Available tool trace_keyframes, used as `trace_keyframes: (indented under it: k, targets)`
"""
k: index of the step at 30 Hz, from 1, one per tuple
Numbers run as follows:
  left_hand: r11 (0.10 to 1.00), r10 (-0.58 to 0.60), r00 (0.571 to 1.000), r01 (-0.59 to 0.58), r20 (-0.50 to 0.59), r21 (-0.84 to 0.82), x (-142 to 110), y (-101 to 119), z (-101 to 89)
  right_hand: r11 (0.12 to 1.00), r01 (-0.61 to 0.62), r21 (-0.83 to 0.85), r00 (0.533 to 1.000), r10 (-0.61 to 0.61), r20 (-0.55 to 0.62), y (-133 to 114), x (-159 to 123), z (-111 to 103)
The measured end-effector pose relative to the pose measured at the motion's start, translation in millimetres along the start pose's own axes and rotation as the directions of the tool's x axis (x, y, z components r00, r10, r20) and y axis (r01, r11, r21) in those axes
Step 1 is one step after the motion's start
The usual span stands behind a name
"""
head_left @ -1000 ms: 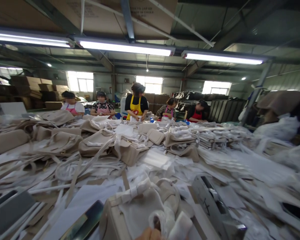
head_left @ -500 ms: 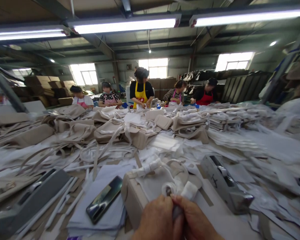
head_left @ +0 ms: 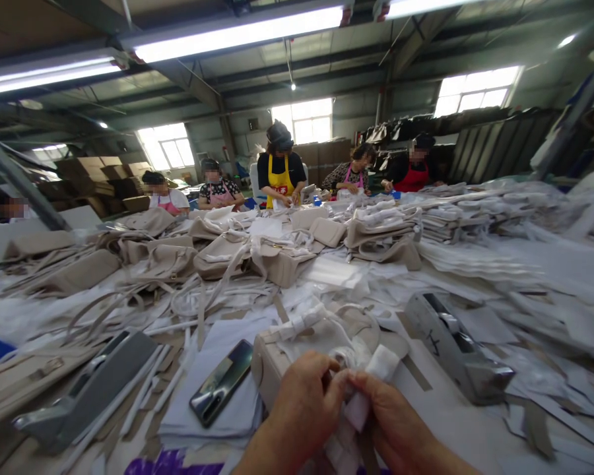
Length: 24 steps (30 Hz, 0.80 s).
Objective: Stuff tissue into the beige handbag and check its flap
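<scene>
Both hands meet low in the middle over a beige handbag (head_left: 272, 366) that lies on the table in front of me. My left hand (head_left: 301, 402) pinches white wrapping paper (head_left: 371, 386) bunched around the bag's strap. My right hand (head_left: 398, 429) grips the same white wrapping from the right, fingers closed on it. The two thumbs nearly touch. What lies under the paper is hidden.
A phone (head_left: 221, 382) rests on a stack of white sheets left of the bag. Grey metal tape dispensers (head_left: 453, 346) (head_left: 92, 389) flank me. Beige bags (head_left: 257, 254), straps and paper cover the table. Several aproned people (head_left: 280, 175) work at the far end.
The camera has tilted down, so my hands have come fully into view. They have closed tighter on the white wrapping at the bag's strap.
</scene>
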<state>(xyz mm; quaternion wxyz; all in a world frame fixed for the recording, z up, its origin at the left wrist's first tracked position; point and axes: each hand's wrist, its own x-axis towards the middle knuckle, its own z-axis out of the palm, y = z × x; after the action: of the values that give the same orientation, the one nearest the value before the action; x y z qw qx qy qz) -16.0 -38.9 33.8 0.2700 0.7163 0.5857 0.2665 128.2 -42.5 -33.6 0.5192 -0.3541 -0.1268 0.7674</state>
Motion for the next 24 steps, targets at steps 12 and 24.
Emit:
trace_keyframes:
  k: [12, 24]
  targets:
    - [0.965, 0.170, 0.978, -0.140, -0.122, 0.220, -2, -11, 16.7, 0.999, 0.021, -0.034, 0.998, -0.023, -0.065, 3, 3, -1]
    - [0.989, 0.150, 0.986, -0.150, -0.078, 0.017, -6, -2, 10.1, 0.997, -0.021, 0.080, 0.999, 0.024, -0.032, -3, -7, 6]
